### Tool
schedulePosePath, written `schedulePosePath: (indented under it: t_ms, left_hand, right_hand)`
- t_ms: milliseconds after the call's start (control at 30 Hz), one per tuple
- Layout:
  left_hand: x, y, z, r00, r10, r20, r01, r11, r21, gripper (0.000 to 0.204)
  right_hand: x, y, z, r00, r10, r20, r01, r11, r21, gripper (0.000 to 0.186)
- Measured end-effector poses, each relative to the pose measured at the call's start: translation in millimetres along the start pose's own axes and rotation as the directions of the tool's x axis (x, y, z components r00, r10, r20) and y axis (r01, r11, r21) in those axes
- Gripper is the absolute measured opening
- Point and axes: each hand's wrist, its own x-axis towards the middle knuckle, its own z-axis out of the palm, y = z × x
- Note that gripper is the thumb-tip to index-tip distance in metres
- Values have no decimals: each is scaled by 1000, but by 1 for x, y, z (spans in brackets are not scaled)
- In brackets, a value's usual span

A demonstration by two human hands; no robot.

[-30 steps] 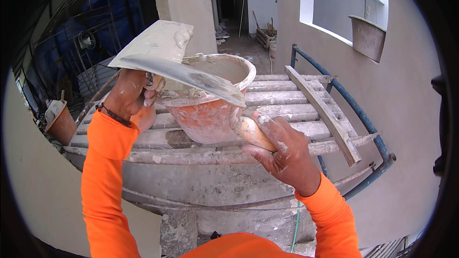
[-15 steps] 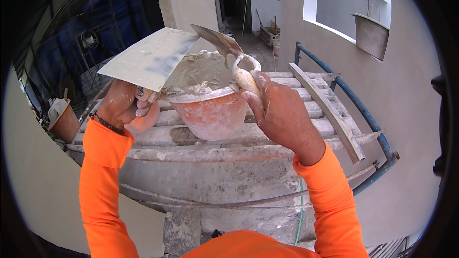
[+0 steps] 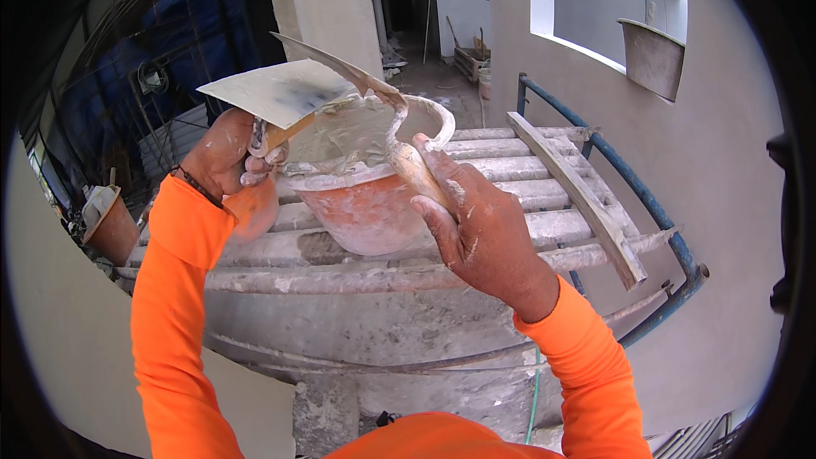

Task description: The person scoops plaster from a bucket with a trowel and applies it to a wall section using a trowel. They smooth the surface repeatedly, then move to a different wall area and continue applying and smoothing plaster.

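One flat plastering trowel (image 3: 268, 89) sits in the tightly curled left hand (image 3: 225, 155), one wooden-handled trowel (image 3: 389, 95) in the curled right hand (image 3: 493, 229); just beyond and between them an orange bucket (image 3: 365, 214) (smeared pale at the top) stands on slatted scaffolding (image 3: 340, 279).

We note a squared timber (image 3: 575, 195) lying across the slats (image 3: 535, 195), right of the right-hand fingers (image 3: 444, 177). Farther right of them we record a blue tubular rail (image 3: 629, 174) and, higher, a greyish bucket (image 3: 653, 64) at a white-edged wall opening (image 3: 542, 0). Left of the left-hand fingers (image 3: 257, 177) stands an orange bucket (image 3: 115, 225); beyond them we observe blue sheeting (image 3: 225, 8). Well beyond the right-hand fingers we find a wooden crate (image 3: 469, 65); below them, a green line (image 3: 535, 399) hangs.
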Motion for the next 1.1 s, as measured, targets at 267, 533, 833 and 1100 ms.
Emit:
schedulePosePath:
  t_ms: [267, 533, 833, 1100]
  left_hand:
    - [15, 3, -8, 986, -86, 145, 79, 995, 54, 59]
    - [2, -1, -25, 987, -33, 156, 35, 999, -12, 58]
    - [-9, -5, -28, 986, 91, -136, -68, 984, 167, 45]
    - [4, 3, -29, 978, 30, 206, -14, 997, -78, 66]
  right_hand:
    - [8, -14, 11, 995, -96, 24, 97, 995, -26, 57]
    - [34, 13, -11, 951, 235, 199, -185, 952, -242, 49]
    - [14, 33, -6, 991, 137, 7, -131, 959, -251, 50]
    - [16, 34, 9, 986, 154, -64, -164, 841, -515, 54]
